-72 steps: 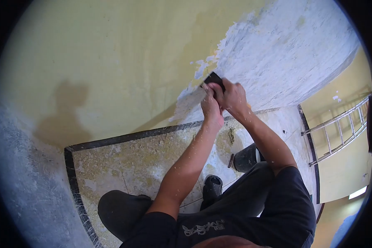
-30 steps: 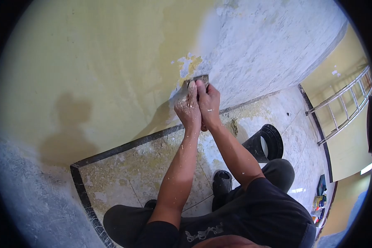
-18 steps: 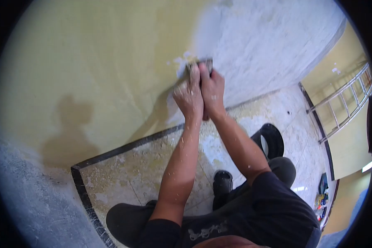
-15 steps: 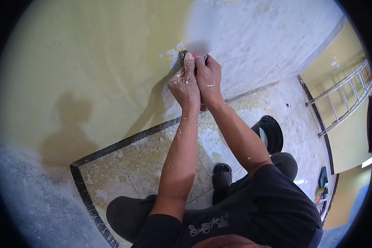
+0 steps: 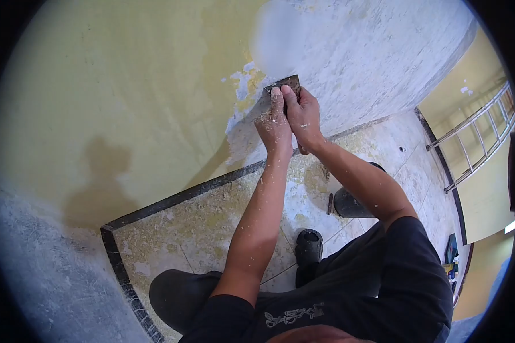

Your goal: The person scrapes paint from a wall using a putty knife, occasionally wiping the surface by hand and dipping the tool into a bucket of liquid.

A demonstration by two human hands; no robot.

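Both hands hold a paint scraper (image 5: 292, 82) whose dark, wide blade lies close against the wall (image 5: 337, 63), at the edge between yellow paint (image 5: 154, 68) and bare whitish plaster. Paint crumbs dust my left hand (image 5: 274, 127), which is closed on the scraper with its thumb pointing up along the tool. My right hand (image 5: 305, 121) is wrapped round it from the other side, its thumb beside the left one. The handle is mostly hidden by the hands. Loose flakes of pale paint (image 5: 248, 80) cling just left of the blade.
A black bucket (image 5: 349, 203) stands on the floor behind my right forearm, near a small dark bar (image 5: 329, 203). Paint scrapings (image 5: 200, 228) cover the tiles. A metal ladder (image 5: 469, 137) leans at the right. My shoe (image 5: 309, 246) is below.
My hands and the scraper have moved right and slightly down, and the blade now shows. More yellow paint is off beside it. My right forearm now covers part of the bucket.
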